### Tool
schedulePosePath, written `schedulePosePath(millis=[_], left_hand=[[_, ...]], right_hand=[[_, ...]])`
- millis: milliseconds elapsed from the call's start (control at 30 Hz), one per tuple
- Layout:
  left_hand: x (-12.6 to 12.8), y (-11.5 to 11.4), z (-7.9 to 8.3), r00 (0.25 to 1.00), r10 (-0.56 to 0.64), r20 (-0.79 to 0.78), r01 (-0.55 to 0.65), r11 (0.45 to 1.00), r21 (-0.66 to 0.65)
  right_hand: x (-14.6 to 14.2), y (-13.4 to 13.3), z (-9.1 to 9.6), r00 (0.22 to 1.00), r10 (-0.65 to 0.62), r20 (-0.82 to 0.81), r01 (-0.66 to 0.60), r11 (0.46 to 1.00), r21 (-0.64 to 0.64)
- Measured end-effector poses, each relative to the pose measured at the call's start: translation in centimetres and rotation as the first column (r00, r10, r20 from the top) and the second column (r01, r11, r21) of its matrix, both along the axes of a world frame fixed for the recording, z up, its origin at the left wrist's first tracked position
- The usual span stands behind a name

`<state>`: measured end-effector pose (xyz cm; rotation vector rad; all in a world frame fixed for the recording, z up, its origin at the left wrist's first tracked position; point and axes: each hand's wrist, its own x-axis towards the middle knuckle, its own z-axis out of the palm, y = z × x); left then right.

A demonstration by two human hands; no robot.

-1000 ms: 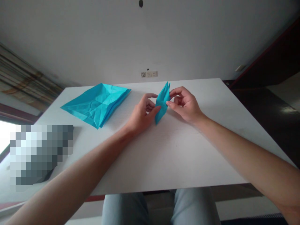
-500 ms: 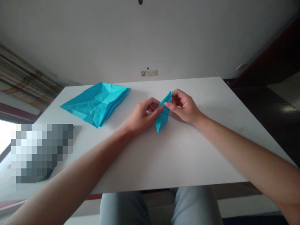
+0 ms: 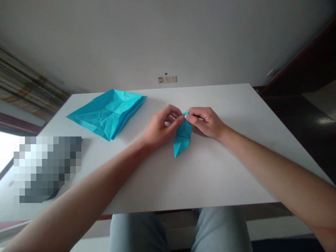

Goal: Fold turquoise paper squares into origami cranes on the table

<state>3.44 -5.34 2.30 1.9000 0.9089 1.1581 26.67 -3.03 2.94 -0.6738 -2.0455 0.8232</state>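
Observation:
A small piece of folded blue origami paper (image 3: 183, 135) is held just above the white table, its long point directed down toward me. My left hand (image 3: 168, 123) pinches its upper left edge between thumb and fingers. On the opposite side, my right hand (image 3: 204, 120) pinches the upper right part near the narrow tips. Both thumbs almost meet at the top of the paper. Creases run across its face; the far side is hidden. To the left lies a larger creased sheet of the same blue paper (image 3: 105, 113), partly folded into a diamond shape.
The white table (image 3: 199, 185) reaches to the wall, where power sockets (image 3: 167, 79) are mounted. A pixelated, blurred object (image 3: 49, 168) stands at the table's left side. My knees are under the near edge.
The small paper has been turned and its point now reaches lower. Both hands have come closer together at its upper end, which shows less above the fingers.

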Motion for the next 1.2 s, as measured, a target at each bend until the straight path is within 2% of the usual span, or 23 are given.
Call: schedulePosePath(millis=[133, 333, 500, 733, 1200], left_hand=[[0.05, 0.25, -0.28, 0.999, -0.023, 0.041, 0.021, 0.999, 0.037], [-0.34, 0.48, -0.37, 0.994, -0.042, 0.104, 0.040, 0.999, 0.017], [-0.42, 0.31, -0.24, 0.994, -0.056, 0.091, 0.057, 0.998, -0.013], [-0.19, 0.09, 0.03, 0.996, -0.003, 0.089, -0.002, 0.998, 0.056], [-0.12, 0.10, 0.18, 0.994, 0.021, 0.104, -0.012, 0.996, -0.088]], right_hand=[[0.02, -0.07, 0.00, 0.994, 0.084, 0.066, -0.085, 0.996, 0.007], [0.21, -0.05, -0.10, 1.000, 0.021, 0.019, -0.020, 0.997, -0.070], [0.22, 0.09, -0.26, 1.000, -0.001, -0.011, 0.000, 0.995, -0.103], [0.47, 0.28, -0.56, 1.000, -0.010, -0.001, 0.010, 0.994, -0.107], [0.36, 0.07, -0.47, 1.000, -0.008, 0.006, 0.008, 0.995, -0.099]])
